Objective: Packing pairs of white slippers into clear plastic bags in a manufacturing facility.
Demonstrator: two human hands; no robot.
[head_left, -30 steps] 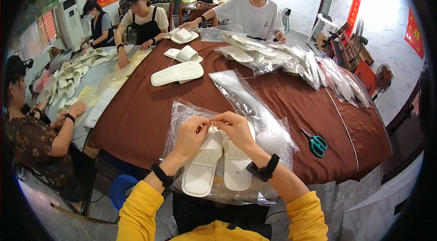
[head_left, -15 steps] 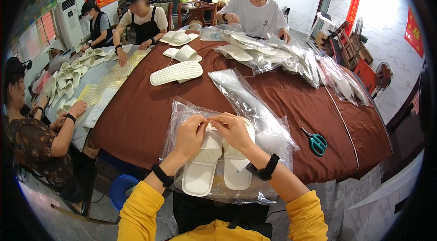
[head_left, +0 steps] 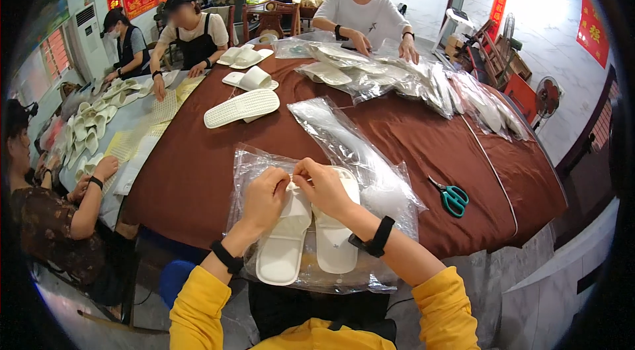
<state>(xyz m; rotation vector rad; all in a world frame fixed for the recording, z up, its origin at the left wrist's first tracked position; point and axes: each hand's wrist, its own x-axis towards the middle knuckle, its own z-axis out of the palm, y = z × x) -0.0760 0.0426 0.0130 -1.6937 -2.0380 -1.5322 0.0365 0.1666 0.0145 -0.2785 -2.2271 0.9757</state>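
A pair of white slippers lies side by side at the near table edge, on a clear plastic bag (head_left: 377,277). My left hand (head_left: 266,195) is above the strap of the left slipper (head_left: 280,254), thumb and fingers pinched together. Close beside it, my right hand (head_left: 323,186) pinches over the inner side of the right slipper (head_left: 336,251), its fingertips nearly touching the left hand's. Whatever sits between the fingertips is too small or hidden to make out. Beyond my hands lies a stack of clear plastic bags (head_left: 344,135).
Green-handled scissors (head_left: 454,199) lie at the right on the brown cloth (head_left: 178,198). Loose white slippers (head_left: 242,108) lie at the far left, bagged slippers (head_left: 377,72) in a heap at the back. A person (head_left: 364,12) stands across; others work at the left table.
My hands stay pinched together over the slippers, the right shifted slightly. The person across now reaches both hands toward the bagged heap. The whole view has shifted a little.
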